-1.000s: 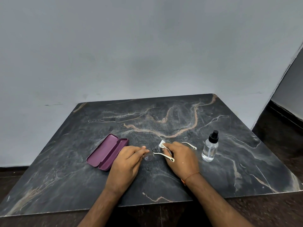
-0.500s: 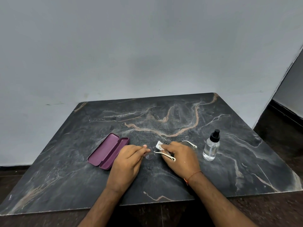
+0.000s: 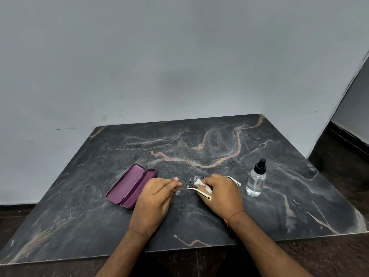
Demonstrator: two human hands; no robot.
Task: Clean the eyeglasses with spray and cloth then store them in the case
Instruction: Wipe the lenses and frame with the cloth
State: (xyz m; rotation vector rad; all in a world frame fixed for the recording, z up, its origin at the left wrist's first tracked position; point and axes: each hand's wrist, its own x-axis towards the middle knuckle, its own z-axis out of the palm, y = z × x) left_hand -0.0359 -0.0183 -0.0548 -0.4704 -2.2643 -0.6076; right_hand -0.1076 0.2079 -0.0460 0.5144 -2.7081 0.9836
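Thin-framed eyeglasses (image 3: 182,189) with white temple arms sit low over the middle of the dark marble table (image 3: 199,152). My left hand (image 3: 154,198) pinches the frame at its left lens. My right hand (image 3: 220,193) holds a small white cloth (image 3: 199,184) against the right lens; most of the cloth is hidden under my fingers. A purple glasses case (image 3: 130,185) lies open just left of my left hand. A clear spray bottle (image 3: 256,179) with a black nozzle stands upright to the right of my right hand.
A plain grey wall rises behind the table. Dark floor shows past the table's right and front edges.
The cloth in my right hand has shifted slightly over the right lens. My left hand keeps its pinch on the frame. The view has drifted a little.
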